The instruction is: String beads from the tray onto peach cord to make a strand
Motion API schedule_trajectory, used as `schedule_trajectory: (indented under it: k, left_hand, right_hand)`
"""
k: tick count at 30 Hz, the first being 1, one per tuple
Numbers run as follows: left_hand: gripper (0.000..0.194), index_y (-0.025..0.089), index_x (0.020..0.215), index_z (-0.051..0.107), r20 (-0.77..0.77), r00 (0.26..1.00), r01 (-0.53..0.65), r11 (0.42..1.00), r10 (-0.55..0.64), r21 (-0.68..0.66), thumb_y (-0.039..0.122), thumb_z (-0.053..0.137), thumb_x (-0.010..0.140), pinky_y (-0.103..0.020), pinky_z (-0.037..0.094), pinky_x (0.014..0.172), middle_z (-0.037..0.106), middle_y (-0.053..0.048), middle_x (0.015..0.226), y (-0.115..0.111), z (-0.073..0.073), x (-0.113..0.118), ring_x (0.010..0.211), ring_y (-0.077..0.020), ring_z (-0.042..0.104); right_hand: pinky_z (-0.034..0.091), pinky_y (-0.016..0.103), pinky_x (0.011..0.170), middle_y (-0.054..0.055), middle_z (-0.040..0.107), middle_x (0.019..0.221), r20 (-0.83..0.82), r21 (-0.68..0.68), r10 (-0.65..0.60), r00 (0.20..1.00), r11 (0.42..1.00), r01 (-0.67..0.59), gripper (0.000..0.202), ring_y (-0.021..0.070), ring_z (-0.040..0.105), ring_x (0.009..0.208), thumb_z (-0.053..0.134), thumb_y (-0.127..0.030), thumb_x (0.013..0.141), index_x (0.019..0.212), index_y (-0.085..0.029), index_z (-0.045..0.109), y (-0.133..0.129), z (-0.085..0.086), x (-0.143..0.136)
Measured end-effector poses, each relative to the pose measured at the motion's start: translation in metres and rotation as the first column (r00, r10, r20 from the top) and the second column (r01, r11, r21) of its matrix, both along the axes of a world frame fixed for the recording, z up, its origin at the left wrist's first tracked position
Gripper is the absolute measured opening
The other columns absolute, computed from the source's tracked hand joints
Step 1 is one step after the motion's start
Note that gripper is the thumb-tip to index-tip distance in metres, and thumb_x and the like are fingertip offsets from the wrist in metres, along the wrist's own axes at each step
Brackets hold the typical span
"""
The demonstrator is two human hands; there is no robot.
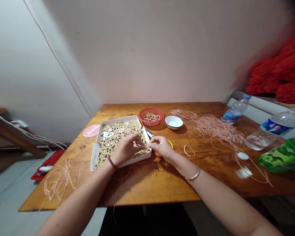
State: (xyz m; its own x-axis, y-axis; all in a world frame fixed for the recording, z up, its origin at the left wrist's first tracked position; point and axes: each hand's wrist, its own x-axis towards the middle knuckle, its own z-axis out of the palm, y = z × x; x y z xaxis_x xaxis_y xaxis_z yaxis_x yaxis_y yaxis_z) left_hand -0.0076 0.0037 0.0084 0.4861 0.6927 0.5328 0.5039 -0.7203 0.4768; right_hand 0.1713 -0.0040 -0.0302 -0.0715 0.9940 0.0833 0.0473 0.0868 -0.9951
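Observation:
My left hand (130,147) is over the near right part of a white tray (93,157) of small cream, black and green beads (118,137). Its thumb and forefinger are pinched together; what lies between them is too small to make out. Just beyond the tray's right edge, the fingertips of my right hand (161,146) pinch a thin pink cord (162,169), which loops down below the hand. The two sets of fingertips nearly meet. Under my right hand, a yellow and orange object (172,144) is mostly hidden. A short beaded strand (186,151) lies to its right.
Behind the tray stand a red basket (151,110) of beaded strands and a white bowl (173,122). Pink cords (212,127) are heaped at right, near several plastic bottles (272,131). More cords (60,183) lie at left, by a round pink sign (91,130).

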Motion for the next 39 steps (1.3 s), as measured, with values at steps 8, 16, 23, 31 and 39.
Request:
schedule_trajectory:
  k: [8, 16, 23, 31, 39]
  left_hand:
    - [0.023, 0.017, 0.069, 0.058, 0.008, 1.0, 0.0, 1.0, 0.0, -0.004, 0.034, 0.075, 0.071, -0.018, 0.041, 0.053, 0.063, 0.002, 0.066, -0.002, 0.002, 0.001, 0.056, -0.008, 0.053]
    - [0.024, 0.017, 0.069, 0.057, 0.0, 1.0, -0.01, 1.0, 0.01, -0.015, 0.034, 0.074, 0.072, -0.018, 0.042, 0.053, 0.063, 0.002, 0.065, -0.002, 0.002, 0.001, 0.056, -0.0079, 0.053]
    - [0.024, 0.018, 0.07, 0.059, -0.027, 1.0, -0.017, 1.0, 0.017, -0.008, 0.036, 0.073, 0.072, -0.02, 0.041, 0.053, 0.064, 0.002, 0.068, -0.001, 0.0, 0.001, 0.057, -0.0088, 0.053]
    - [0.026, 0.018, 0.072, 0.058, -0.028, 1.0, 0.014, 1.0, -0.014, -0.006, 0.041, 0.07, 0.075, -0.019, 0.04, 0.054, 0.064, 0.002, 0.068, -0.001, -0.004, 0.002, 0.058, -0.0086, 0.053]
    - [0.025, 0.018, 0.072, 0.056, -0.125, 0.992, 0.015, 0.991, 0.002, 0.131, 0.04, 0.066, 0.079, -0.021, 0.042, 0.06, 0.063, 0.0, 0.07, 0.002, -0.011, -0.001, 0.064, -0.0109, 0.056]
  right_hand:
    - [0.027, 0.023, 0.05, -0.003, 0.05, 0.052, -0.039, -0.013, 0.021, 0.999, 1.0, -0.022, 0.019, 0.0079, 0.036, 0.049, 0.069, -0.032, 0.058, 0.058, -0.016, 0.059, 0.001, -0.003, 0.0]
    - [0.026, 0.022, 0.047, -0.006, 0.045, 0.048, -0.12, -0.022, 0.033, 0.992, 0.999, -0.036, 0.018, 0.0067, 0.033, 0.046, 0.067, -0.029, 0.059, 0.056, -0.016, 0.055, 0.0, 0.0, 0.0]
    - [0.031, 0.022, 0.05, -0.003, 0.05, 0.053, -0.037, 0.034, 0.017, 0.999, 0.999, -0.016, 0.017, 0.0079, 0.039, 0.05, 0.066, -0.029, 0.061, 0.057, -0.016, 0.056, -0.001, -0.001, 0.0]
    - [0.031, 0.021, 0.05, -0.003, 0.053, 0.058, 0.007, 0.064, 0.058, 0.998, 0.996, -0.058, 0.012, 0.0088, 0.041, 0.052, 0.062, -0.028, 0.065, 0.068, -0.016, 0.061, 0.0, -0.002, -0.002]
    - [0.021, 0.021, 0.045, -0.007, 0.042, 0.048, 0.053, -0.054, 0.118, 0.992, 0.992, -0.115, 0.026, 0.0069, 0.031, 0.045, 0.069, -0.039, 0.064, 0.072, -0.015, 0.062, 0.0, -0.007, -0.003]
